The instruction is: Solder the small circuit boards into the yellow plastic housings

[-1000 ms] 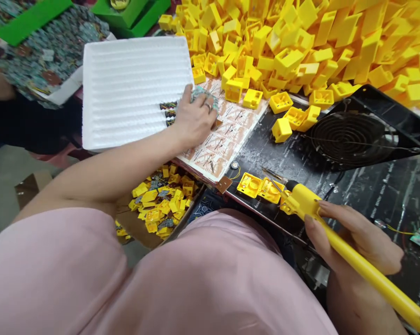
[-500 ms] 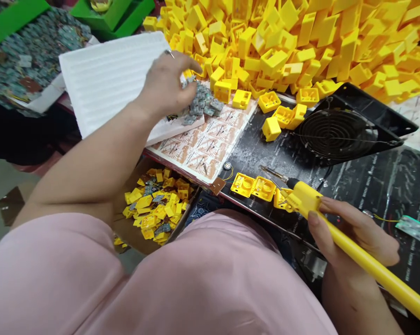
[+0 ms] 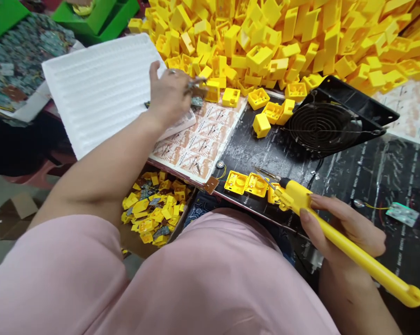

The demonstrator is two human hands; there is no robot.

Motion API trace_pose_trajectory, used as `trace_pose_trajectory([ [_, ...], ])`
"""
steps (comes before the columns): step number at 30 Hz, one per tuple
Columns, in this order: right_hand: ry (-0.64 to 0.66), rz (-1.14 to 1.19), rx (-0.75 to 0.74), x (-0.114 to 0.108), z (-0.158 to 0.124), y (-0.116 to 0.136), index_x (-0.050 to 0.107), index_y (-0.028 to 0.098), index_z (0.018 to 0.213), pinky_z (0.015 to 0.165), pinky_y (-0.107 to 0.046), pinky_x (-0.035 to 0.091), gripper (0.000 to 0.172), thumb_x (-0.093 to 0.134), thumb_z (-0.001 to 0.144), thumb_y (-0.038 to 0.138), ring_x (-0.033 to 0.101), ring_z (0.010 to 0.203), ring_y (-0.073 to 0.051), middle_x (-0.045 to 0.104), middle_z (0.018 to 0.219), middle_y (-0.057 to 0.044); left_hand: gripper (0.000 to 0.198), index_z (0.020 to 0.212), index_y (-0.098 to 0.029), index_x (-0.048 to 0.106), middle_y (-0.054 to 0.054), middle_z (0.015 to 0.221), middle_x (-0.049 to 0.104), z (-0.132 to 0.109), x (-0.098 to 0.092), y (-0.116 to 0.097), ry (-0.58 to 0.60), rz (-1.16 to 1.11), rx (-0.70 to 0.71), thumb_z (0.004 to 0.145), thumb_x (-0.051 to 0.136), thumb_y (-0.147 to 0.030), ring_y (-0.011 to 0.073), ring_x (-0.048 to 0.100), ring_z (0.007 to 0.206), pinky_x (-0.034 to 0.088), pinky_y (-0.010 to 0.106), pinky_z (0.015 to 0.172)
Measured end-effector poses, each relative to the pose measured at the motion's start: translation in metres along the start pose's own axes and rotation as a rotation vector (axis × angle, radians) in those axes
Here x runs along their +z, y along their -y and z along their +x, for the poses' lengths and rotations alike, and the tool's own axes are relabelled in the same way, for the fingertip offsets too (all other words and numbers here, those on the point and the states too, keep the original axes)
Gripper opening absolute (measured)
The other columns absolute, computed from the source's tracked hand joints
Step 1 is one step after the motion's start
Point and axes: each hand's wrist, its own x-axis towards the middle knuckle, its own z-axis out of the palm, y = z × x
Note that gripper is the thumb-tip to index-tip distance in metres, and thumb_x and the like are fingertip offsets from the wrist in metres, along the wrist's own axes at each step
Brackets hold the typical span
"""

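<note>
My left hand (image 3: pixel 171 95) is closed over the near right corner of a white foam tray (image 3: pixel 101 83). Grey circuit boards (image 3: pixel 196 83) stick out past its fingers, partly blurred and hidden by the hand. Another small board (image 3: pixel 197 101) shows just below them. In my right hand (image 3: pixel 342 225) is a yellow soldering iron (image 3: pixel 356 251), gripped around the handle with its metal tip pointing left. Beneath the tip, open yellow housings (image 3: pixel 235 182) lie in a row along the table edge. A round metal disc (image 3: pixel 220 164) with thin wires and a brown board (image 3: pixel 211 185) sit left of them.
A big heap of yellow housings (image 3: pixel 266 56) fills the back. On the black table mat (image 3: pixel 367 172) stands a black fan (image 3: pixel 330 123); a wired green board (image 3: pixel 402 214) lies at right. Below the edge is a carton of yellow parts (image 3: pixel 157 204). Green bins (image 3: pixel 87 18) stand back left.
My left hand has closed and the grey pile of boards that lay beside it is now largely gathered at its fingers. The right hand still holds the soldering iron; the whole view has shifted slightly.
</note>
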Motion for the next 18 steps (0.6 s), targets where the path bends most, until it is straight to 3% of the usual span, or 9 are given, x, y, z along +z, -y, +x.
trace_pose_trajectory([
  [2, -0.008, -0.009, 0.001, 0.001, 0.0, -0.003, 0.075, 0.031, 0.135, 0.047, -0.028, 0.059, 0.054, 0.086, 0.086, 0.012, 0.074, 0.06, -0.018, 0.082, 0.087, 0.002, 0.064, 0.148, -0.019, 0.044, -0.01, 0.124, 0.062, 0.0, 0.0, 0.018, -0.084, -0.188, -0.099, 0.119, 0.003, -0.058, 0.0065, 0.041, 0.108, 0.036, 0.032, 0.108],
  [5, -0.011, -0.025, 0.018, 0.005, 0.0, -0.004, 0.076, 0.033, 0.133, 0.048, -0.028, 0.058, 0.051, 0.086, 0.087, 0.014, 0.073, 0.059, -0.017, 0.082, 0.087, 0.003, 0.071, 0.131, -0.022, 0.044, -0.012, 0.094, 0.051, -0.002, 0.0, 0.034, -0.166, -0.532, -0.134, 0.112, 0.004, -0.076, 0.0014, 0.038, 0.099, 0.041, 0.026, 0.083],
  [8, -0.013, -0.029, 0.019, 0.009, 0.003, -0.002, 0.076, 0.031, 0.132, 0.047, -0.027, 0.055, 0.05, 0.086, 0.086, 0.014, 0.07, 0.056, -0.015, 0.082, 0.087, 0.003, 0.073, 0.098, -0.018, 0.043, -0.007, 0.079, 0.032, -0.003, -0.007, 0.031, -0.331, -0.669, -0.084, 0.109, 0.007, -0.08, 0.0, 0.037, 0.097, 0.039, 0.023, 0.081],
  [11, -0.011, -0.049, 0.015, 0.009, 0.006, 0.001, 0.076, 0.03, 0.132, 0.043, -0.025, 0.05, 0.048, 0.086, 0.087, 0.015, 0.068, 0.055, -0.015, 0.081, 0.084, 0.002, 0.067, 0.099, -0.02, 0.045, -0.009, 0.084, 0.041, -0.006, -0.021, 0.017, -0.535, -0.7, -0.007, 0.112, 0.01, -0.076, -0.0006, 0.044, 0.097, 0.047, 0.021, 0.088],
  [13, -0.01, -0.065, 0.018, 0.008, 0.006, 0.002, 0.076, 0.03, 0.133, 0.041, -0.025, 0.047, 0.048, 0.085, 0.088, 0.016, 0.067, 0.053, -0.014, 0.08, 0.083, 0.002, 0.052, 0.12, -0.025, 0.046, -0.013, 0.102, 0.056, -0.009, -0.033, 0.003, -0.493, -0.758, 0.077, 0.117, 0.019, -0.069, -0.0014, 0.05, 0.093, 0.054, 0.021, 0.09],
  [16, -0.026, -0.067, 0.039, 0.006, 0.0, 0.001, 0.075, 0.031, 0.135, 0.043, -0.025, 0.049, 0.052, 0.086, 0.087, 0.014, 0.067, 0.055, -0.014, 0.08, 0.084, 0.003, 0.029, 0.14, -0.029, 0.042, -0.01, 0.13, 0.065, -0.013, -0.048, -0.023, -0.265, -0.983, 0.105, 0.118, 0.041, -0.047, 0.0021, 0.055, 0.092, 0.062, 0.024, 0.087],
  [18, -0.04, -0.044, 0.089, 0.005, -0.007, 0.0, 0.075, 0.033, 0.138, 0.05, -0.027, 0.055, 0.056, 0.087, 0.087, 0.014, 0.071, 0.063, -0.015, 0.081, 0.09, 0.003, 0.049, 0.155, -0.026, 0.033, 0.001, 0.144, 0.066, -0.012, -0.052, -0.042, -0.054, -1.147, 0.065, 0.11, 0.052, -0.031, 0.006, 0.06, 0.093, 0.063, 0.028, 0.083],
])
